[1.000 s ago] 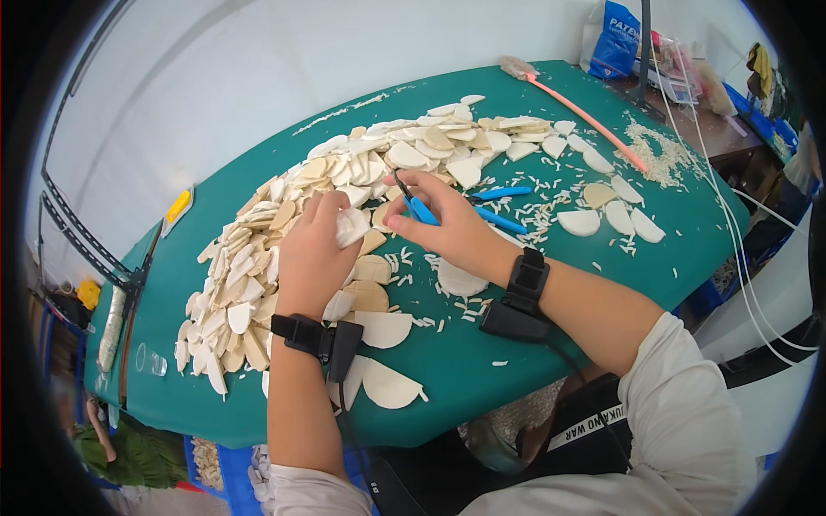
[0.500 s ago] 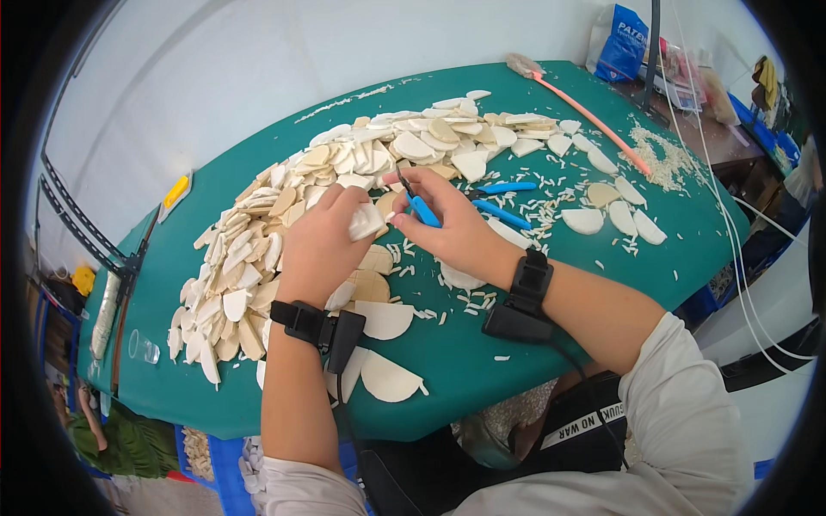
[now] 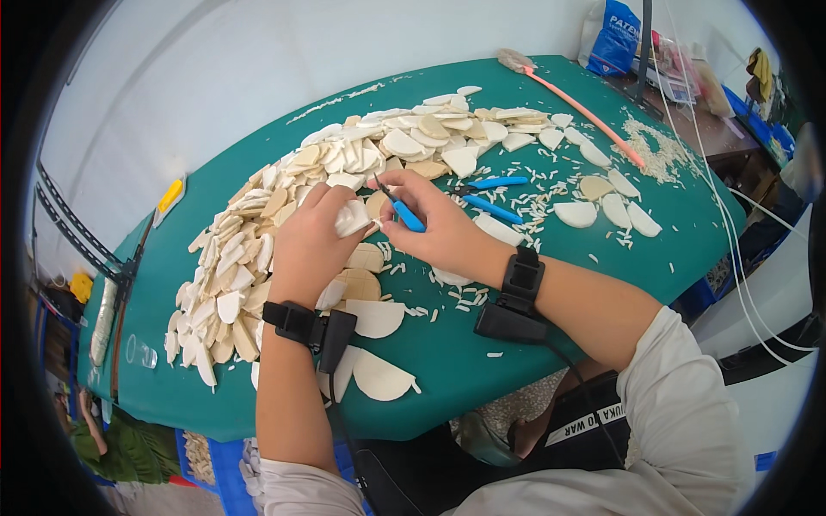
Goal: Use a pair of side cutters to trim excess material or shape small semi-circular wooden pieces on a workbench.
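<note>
My left hand point(image 3: 311, 241) is closed around a white, rounded flat piece point(image 3: 351, 218), holding it up over the pile. Close against it, my right hand point(image 3: 443, 225) grips small blue-handled nippers point(image 3: 406, 215), their dark jaws pointing up and away to the left. The right thumb and fingertip meet near a small tab on the piece's edge. Beneath and beyond both hands spreads a large heap of white and cream half-round pieces point(image 3: 413, 143). Two larger white half-rounds point(image 3: 383, 376) lie beside my left wrist, a small tab sticking out from the nearer one.
A second blue-handled cutter point(image 3: 492, 209) lies open right of my right hand, among small white offcuts point(image 3: 538, 206). Farther right are a pink-handled brush point(image 3: 594, 120) and a crumb pile point(image 3: 658, 146). A clear cup point(image 3: 142, 351) lies at left on the green table point(image 3: 465, 361).
The whole view has shifted slightly, so the table and heap sit a little farther left. My hands keep nearly the same hold on the white piece and the nippers.
</note>
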Demonstrator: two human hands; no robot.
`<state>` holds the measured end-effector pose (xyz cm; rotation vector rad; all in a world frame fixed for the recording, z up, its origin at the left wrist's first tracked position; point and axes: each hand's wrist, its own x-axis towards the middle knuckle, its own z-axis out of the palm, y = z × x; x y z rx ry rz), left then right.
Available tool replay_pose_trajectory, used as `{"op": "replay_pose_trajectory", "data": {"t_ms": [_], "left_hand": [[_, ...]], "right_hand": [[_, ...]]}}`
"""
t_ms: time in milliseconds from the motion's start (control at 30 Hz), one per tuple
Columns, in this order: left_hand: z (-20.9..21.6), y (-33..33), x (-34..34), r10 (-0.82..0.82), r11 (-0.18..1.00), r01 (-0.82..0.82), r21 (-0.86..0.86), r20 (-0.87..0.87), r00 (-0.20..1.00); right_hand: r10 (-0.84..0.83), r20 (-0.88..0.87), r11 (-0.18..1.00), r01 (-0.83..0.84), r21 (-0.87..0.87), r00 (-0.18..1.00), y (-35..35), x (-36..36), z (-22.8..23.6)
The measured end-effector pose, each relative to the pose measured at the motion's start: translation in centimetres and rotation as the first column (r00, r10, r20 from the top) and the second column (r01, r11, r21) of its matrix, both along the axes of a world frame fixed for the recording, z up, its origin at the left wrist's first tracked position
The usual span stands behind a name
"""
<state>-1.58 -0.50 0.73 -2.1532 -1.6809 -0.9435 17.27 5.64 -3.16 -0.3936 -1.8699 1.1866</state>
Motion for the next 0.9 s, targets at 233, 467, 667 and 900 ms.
{"op": "replay_pose_trajectory", "data": {"t_ms": [233, 467, 667, 900], "left_hand": [[0.1, -0.1, 0.2, 0.004, 1.000, -0.004, 0.006, -0.011, 1.000], [0.0, -0.1, 0.3, 0.001, 1.000, -0.001, 0.001, -0.013, 1.000], [0.0, 0.0, -0.1, -0.004, 0.986, 0.002, -0.165, -0.008, 1.000], [1.5, -0.5, 0.9, 0.265, 0.742, 0.240, -0.626, 0.603, 0.752]], "right_hand": [[-0.046, -0.053, 0.999, 0.047, 0.016, 0.998, -0.1, 0.1, -0.1], [-0.107, -0.028, 0.994, 0.107, 0.015, 0.994, 0.3, 0.1, -0.2], [-0.202, -0.024, 0.977, 0.203, 0.070, 0.979, 0.0, 0.2, 0.4], [-0.204, -0.143, 0.970, 0.220, 0.107, 0.969, -0.1, 0.2, 0.5]]}}
